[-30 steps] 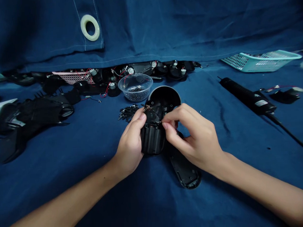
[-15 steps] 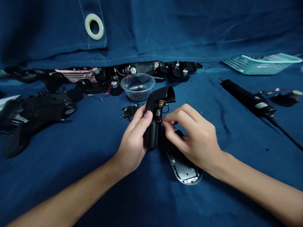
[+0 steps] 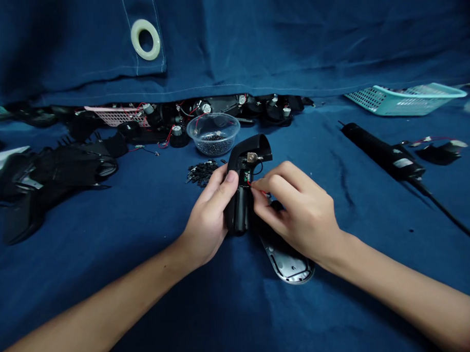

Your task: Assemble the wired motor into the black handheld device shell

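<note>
My left hand (image 3: 207, 218) grips a black plastic housing (image 3: 243, 186) that stands on its side on the blue cloth, its open inside facing right. A small circuit board, a round metal part and red wires show inside it. My right hand (image 3: 298, 209) is closed in a pinch on a red wire (image 3: 258, 190) at the housing's open side. Under my right hand lies a flat oval cover (image 3: 288, 259) with a shiny inner face.
A clear bowl of small dark screws (image 3: 213, 133) and a pile of black screws (image 3: 202, 172) lie just behind the housing. Black parts with motors and wires (image 3: 171, 121) line the back; more lie left (image 3: 53, 177). A black corded tool (image 3: 384, 150) and a teal basket (image 3: 405, 98) are at right.
The housing has been turned from lying with its round opening up to standing on its side. My right fingers have stayed pinched at the wires inside it.
</note>
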Available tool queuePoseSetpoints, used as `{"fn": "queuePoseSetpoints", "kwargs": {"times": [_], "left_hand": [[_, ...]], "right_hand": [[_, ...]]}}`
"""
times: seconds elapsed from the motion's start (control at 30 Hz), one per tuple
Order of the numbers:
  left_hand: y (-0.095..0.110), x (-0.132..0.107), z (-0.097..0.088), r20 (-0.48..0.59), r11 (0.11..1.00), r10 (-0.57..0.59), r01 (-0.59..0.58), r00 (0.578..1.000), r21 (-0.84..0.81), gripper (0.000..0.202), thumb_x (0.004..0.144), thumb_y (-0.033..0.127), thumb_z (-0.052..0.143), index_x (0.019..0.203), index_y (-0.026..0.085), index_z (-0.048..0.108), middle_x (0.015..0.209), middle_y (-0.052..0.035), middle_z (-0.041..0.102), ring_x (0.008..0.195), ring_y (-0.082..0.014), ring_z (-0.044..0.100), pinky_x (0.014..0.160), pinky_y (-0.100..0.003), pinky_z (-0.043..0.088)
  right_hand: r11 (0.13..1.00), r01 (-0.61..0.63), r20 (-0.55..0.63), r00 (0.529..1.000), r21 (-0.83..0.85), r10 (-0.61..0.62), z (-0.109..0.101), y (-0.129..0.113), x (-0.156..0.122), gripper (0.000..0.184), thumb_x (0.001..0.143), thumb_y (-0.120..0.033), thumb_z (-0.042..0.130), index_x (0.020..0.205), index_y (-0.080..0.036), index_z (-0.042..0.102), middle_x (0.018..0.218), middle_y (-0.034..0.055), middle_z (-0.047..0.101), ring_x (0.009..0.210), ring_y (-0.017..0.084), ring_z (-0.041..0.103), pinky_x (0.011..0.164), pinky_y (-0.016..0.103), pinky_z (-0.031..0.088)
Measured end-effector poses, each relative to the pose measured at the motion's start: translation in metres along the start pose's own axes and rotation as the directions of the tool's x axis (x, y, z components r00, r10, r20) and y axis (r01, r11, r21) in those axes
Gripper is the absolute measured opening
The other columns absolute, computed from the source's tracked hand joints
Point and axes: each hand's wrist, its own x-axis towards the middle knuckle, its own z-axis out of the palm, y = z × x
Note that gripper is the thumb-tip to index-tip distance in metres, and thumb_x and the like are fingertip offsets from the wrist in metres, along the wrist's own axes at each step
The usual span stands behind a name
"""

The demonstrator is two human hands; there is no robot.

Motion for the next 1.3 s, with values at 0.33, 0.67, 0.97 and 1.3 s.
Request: {"fn": "queuePoseSetpoints", "kwargs": {"times": [0.33, 0.67, 0.97, 1.3], "left_hand": [[-0.0005, 0.0024, -0.0001, 0.005, 1.000, -0.002, 0.002, 1.000, 0.011, 0.028, 0.097, 0.038, 0.052, 0.121, 0.023, 0.058, 0.111, -0.0020, 0.068, 0.107, -0.0163, 0.065, 0.094, -0.028, 0.053], [-0.0014, 0.0012, -0.0016, 0.006, 0.999, -0.006, 0.006, 1.000, 0.035, 0.032, 0.096, 0.040, 0.053, 0.123, 0.024, 0.057, 0.110, -0.0014, 0.069, 0.104, -0.0166, 0.067, 0.094, -0.029, 0.052], [-0.0016, 0.0015, -0.0015, 0.002, 0.999, -0.002, 0.002, 1.000, 0.041, 0.031, 0.097, 0.039, 0.051, 0.123, 0.023, 0.056, 0.109, -0.0020, 0.068, 0.104, -0.0165, 0.066, 0.091, -0.028, 0.053], [-0.0042, 0.0020, -0.0059, 0.022, 0.989, 0.058, -0.061, 0.998, 0.133, 0.032, 0.098, 0.041, 0.050, 0.125, 0.024, 0.057, 0.120, -0.0020, 0.066, 0.117, -0.0182, 0.061, 0.095, -0.027, 0.050]], "right_hand": [[1.000, -0.011, 0.022, 1.000, 0.004, 0.011, 0.0006, -0.0007, 0.0013, 0.013, 0.090, -0.010, 0.055, 0.083, -0.021, 0.052, 0.081, 0.0034, 0.057, 0.070, 0.015, 0.055, 0.062, 0.029, 0.045], [1.000, -0.006, 0.035, 0.999, -0.005, 0.006, -0.0008, -0.0013, 0.0014, 0.014, 0.090, -0.010, 0.054, 0.082, -0.022, 0.052, 0.080, 0.0026, 0.056, 0.068, 0.015, 0.054, 0.060, 0.029, 0.045], [0.999, 0.023, 0.053, 0.998, -0.033, -0.021, -0.0012, -0.0009, 0.0017, 0.013, 0.091, -0.011, 0.054, 0.083, -0.021, 0.052, 0.080, 0.0025, 0.054, 0.068, 0.014, 0.050, 0.061, 0.028, 0.042], [0.996, 0.058, 0.098, 0.994, -0.073, -0.050, -0.0030, 0.0004, 0.0050, 0.022, 0.092, -0.011, 0.049, 0.073, -0.021, 0.045, 0.079, 0.0034, 0.055, 0.069, 0.014, 0.049, 0.061, 0.027, 0.040]]}}
